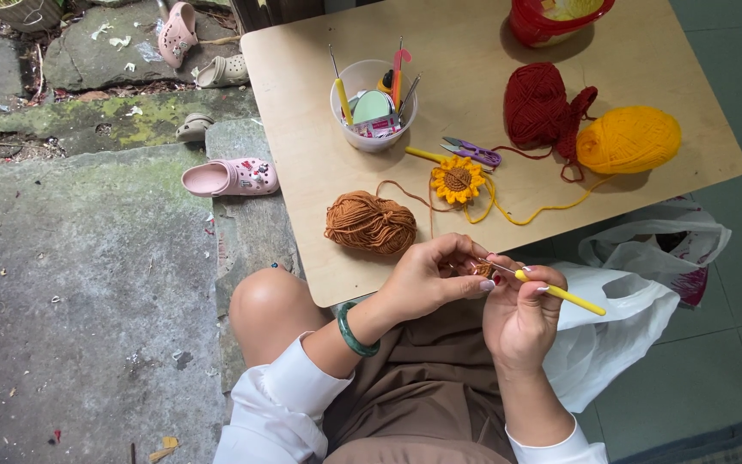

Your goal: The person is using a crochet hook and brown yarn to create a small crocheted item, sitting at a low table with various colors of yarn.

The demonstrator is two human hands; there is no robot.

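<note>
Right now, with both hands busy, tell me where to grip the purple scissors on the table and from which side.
Grip the scissors at the purple handle loops, on their right end; the blades point left toward the cup. Probably come from above, since they lie flat, with red yarn close on the right and the crocheted sunflower just below.

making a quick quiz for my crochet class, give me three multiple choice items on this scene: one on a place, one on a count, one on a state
1. Where does the crocheted sunflower lie?
A. in the cup
B. on the table, just below the purple scissors
C. on the floor

2. How many yarn balls are on the table?
A. one
B. three
C. five

3. What does the right hand hold?
A. a yellow-handled crochet hook
B. scissors
C. nothing

Answers: 1 B, the flower lies flat beside the scissors; 2 B, brown, dark red and yellow balls show; 3 A, its fingers grip the hook.
</note>
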